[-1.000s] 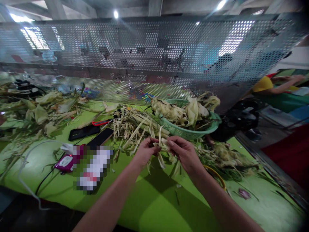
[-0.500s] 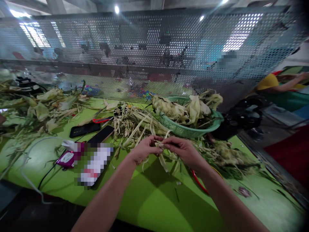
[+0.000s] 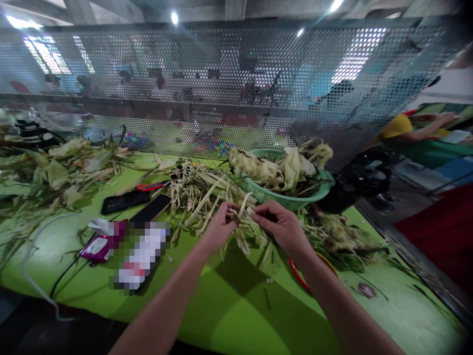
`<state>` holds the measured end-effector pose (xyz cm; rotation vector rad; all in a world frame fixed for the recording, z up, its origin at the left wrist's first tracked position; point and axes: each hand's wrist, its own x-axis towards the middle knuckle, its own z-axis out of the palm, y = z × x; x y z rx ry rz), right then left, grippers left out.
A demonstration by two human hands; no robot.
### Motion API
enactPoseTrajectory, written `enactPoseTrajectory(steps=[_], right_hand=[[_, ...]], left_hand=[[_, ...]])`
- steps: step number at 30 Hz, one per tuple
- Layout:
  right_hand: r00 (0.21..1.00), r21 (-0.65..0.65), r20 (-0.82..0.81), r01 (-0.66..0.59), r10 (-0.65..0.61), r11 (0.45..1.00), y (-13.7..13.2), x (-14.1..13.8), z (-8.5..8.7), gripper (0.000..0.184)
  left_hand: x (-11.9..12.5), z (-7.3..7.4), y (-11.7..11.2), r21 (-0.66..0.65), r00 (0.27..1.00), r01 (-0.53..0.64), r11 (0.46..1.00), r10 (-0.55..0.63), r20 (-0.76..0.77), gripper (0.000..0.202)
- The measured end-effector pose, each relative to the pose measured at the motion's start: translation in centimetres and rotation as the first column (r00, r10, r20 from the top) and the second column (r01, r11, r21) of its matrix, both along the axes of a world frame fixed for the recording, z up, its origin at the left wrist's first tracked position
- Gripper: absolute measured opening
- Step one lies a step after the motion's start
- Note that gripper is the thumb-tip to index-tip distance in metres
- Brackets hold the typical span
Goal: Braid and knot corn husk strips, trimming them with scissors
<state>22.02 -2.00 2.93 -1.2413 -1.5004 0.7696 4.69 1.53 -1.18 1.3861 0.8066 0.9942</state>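
Note:
Pale strips of corn husk hang between my two hands above the green table. My left hand is closed, pinching the husk strips between thumb and fingers. On the other side my right hand pinches a pale end of husk between thumb and forefinger. A braided-looking bundle of dried husk strips lies just beyond my left hand. Behind my right hand stands a green plastic basket holding husks and corn silk.
Phones and a purple power strip with a white cable lie left. Red-handled scissors rest behind them. Loose husks are piled far left. A perforated metal screen backs the table. A person's arm shows right.
My hands have drawn apart, the right one moving slightly to the right and the left one up. A husk strip now stands up between them. The whole view has shifted slightly.

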Motion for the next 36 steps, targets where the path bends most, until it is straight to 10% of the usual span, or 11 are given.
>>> enactPoseTrajectory(steps=[16, 24, 31, 36], right_hand=[[0.889, -0.058, -0.435, 0.131, -0.143, 0.990, -0.3, -2.2, -1.6, 0.024], [0.936, 0.252, -0.076, 0.351, -0.343, 0.902, -1.0, -2.8, -2.5, 0.018], [0.973, 0.081, 0.054, 0.221, -0.225, 0.972, -5.3, 0.9, -1.5, 0.027], [0.709, -0.035, 0.667, 0.336, -0.229, 0.941, -9.9, 8.0, -1.4, 0.021]], left_hand=[[1.0, 0.4, -0.6, -0.042, 0.993, 0.120, 0.992, -0.120, 0.002, 0.024], [0.8, 0.4, -1.1, -0.065, 0.990, 0.112, 0.992, -0.117, -0.076, 0.033], [0.6, -0.2, -1.1, -0.060, 0.983, 0.103, 0.993, -0.111, -0.149, 0.030], [0.0, 0.5, -0.7, -0.024, 0.984, 0.088, 0.996, -0.091, -0.151, 0.028]])
